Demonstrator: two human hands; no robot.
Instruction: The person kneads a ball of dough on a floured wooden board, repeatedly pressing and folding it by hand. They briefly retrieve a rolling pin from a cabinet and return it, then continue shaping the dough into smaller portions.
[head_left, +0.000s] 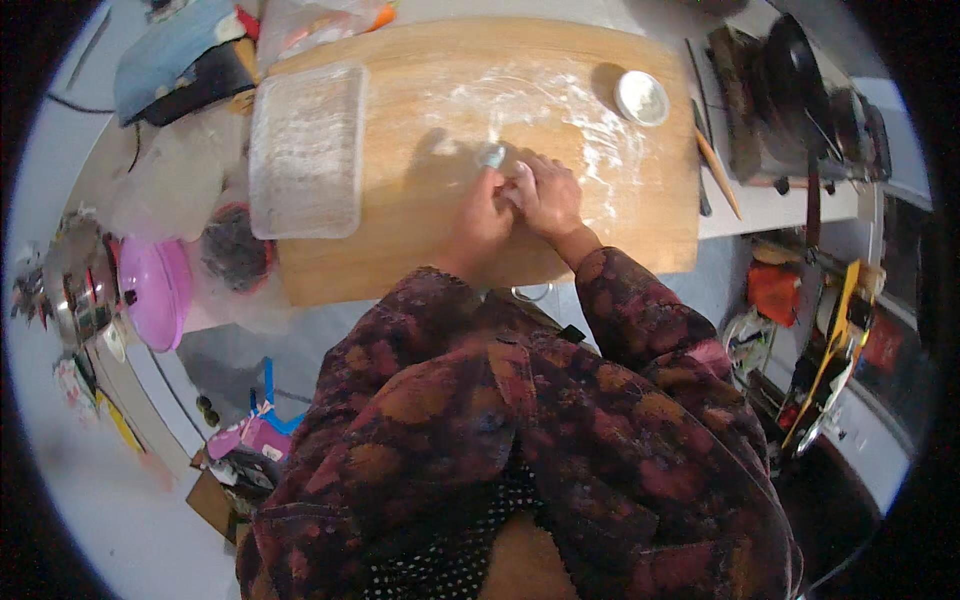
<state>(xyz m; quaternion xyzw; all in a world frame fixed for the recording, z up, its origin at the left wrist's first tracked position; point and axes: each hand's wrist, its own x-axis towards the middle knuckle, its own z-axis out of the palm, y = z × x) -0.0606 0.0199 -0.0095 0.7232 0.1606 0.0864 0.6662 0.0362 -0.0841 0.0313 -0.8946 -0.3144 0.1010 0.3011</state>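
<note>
My left hand (484, 210) and my right hand (550, 196) meet over the middle of a wooden board (412, 240). A small pale blue-green thing (493, 156) shows at the tip of my left thumb; whether it is a covering on the thumb is unclear. The fingers of both hands are curled together, and whatever may lie between them is hidden. White powder, like flour, is smeared over the board ahead of my hands and to their right. A small white bowl (642, 98) with pale powder in it stands at the board's upper right.
A translucent plastic tray (307, 150) lies on the board's left side. Left of the board are plastic bags and a pink basin (155, 292). A wooden rolling pin (718, 172) lies off the right edge, near a dark pan (793, 64).
</note>
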